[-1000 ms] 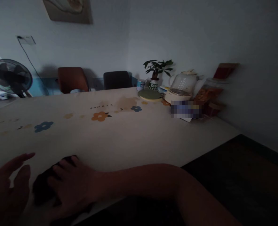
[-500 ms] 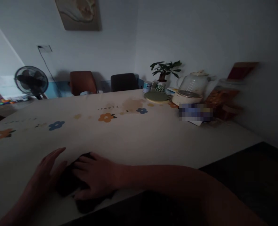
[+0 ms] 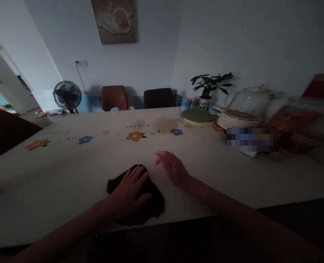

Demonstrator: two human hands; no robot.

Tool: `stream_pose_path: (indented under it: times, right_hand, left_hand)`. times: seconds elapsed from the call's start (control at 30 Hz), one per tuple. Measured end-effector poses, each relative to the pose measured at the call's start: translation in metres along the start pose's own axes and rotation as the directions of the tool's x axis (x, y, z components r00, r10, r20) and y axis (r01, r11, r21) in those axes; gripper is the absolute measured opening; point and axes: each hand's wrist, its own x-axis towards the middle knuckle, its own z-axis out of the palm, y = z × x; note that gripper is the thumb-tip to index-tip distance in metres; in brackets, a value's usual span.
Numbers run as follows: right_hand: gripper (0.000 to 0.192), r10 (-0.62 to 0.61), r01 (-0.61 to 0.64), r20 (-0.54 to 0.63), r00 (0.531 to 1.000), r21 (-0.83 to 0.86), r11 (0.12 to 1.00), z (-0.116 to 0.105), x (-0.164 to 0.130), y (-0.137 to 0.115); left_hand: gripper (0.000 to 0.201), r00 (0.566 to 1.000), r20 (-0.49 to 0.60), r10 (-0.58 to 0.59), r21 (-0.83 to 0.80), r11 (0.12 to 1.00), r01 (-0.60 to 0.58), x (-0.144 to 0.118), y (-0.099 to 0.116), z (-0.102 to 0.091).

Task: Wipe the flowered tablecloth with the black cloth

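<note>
- Left hand (image 3: 130, 190): fingers spread, palm flat on dark cloth (image 3: 148, 202).
- Right hand (image 3: 173, 168): open, empty, just beside cloth.
- Table (image 3: 68, 171): flower-print cover.

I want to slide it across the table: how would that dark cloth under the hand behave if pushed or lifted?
The dark cloth lies crumpled and flat under the left hand, so it is probably floppy and light. Pushed on the smooth tablecloth, it would likely slide and bunch, not roll.

The tablecloth (image 3: 68, 168) reads, seemingly upside down, "FLOWER" (image 3: 138, 125).
</note>
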Motion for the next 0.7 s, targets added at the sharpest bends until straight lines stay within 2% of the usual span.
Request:
stream_pose_path:
  times: [0.1, 0.17, 0.23, 0.3, 0.4, 0.5, 0.6, 0.7]
  right_hand:
    - [0.042, 0.095, -0.093, -0.072, 0.993, 0.030, 0.995, -0.015, 0.014, 0.018]
    - [0.042, 0.157, -0.155, -0.091, 0.983, 0.033, 0.987, -0.019, 0.022, 0.030]
    - [0.042, 0.214, -0.212, -0.118, 0.970, 0.032, 0.977, -0.020, 0.026, 0.042]
    - [0.042, 0.259, -0.253, -0.135, 0.956, 0.059, 0.966, -0.020, 0.025, 0.049]
    - [0.043, 0.285, -0.274, -0.124, 0.951, 0.098, 0.957, -0.022, 0.018, 0.052]
    - [0.045, 0.273, -0.267, -0.081, 0.959, 0.071, 0.961, -0.024, 0.014, 0.050]
    - [0.045, 0.219, -0.218, -0.047, 0.975, 0.024, 0.976, -0.022, 0.014, 0.048]
    - [0.045, 0.209, -0.209, -0.035, 0.977, 0.001, 0.978, -0.021, 0.015, 0.047]
  left_hand:
    - [0.078, 0.996, 0.089, -0.018, 0.014, 1.000, 0.017, 0.024, 0.032, 0.002]
    - [0.077, 0.993, 0.118, 0.008, 0.011, 1.000, -0.010, 0.030, 0.044, 0.000]
    - [0.072, 0.991, 0.129, 0.036, 0.018, 0.999, -0.039, 0.027, 0.046, -0.003]
    - [0.068, 0.990, 0.139, 0.030, 0.029, 0.999, -0.035, 0.019, 0.036, -0.006]
    - [0.064, 0.992, 0.112, -0.059, 0.062, 0.997, 0.052, 0.004, 0.004, -0.013]
    - [0.064, 0.979, 0.020, -0.202, 0.107, 0.974, 0.198, -0.006, -0.043, -0.025]
    - [0.073, 0.927, -0.025, -0.374, 0.126, 0.919, 0.374, -0.002, -0.096, -0.041]
    - [0.080, 0.848, -0.060, -0.526, 0.148, 0.836, 0.529, 0.014, -0.147, -0.057]
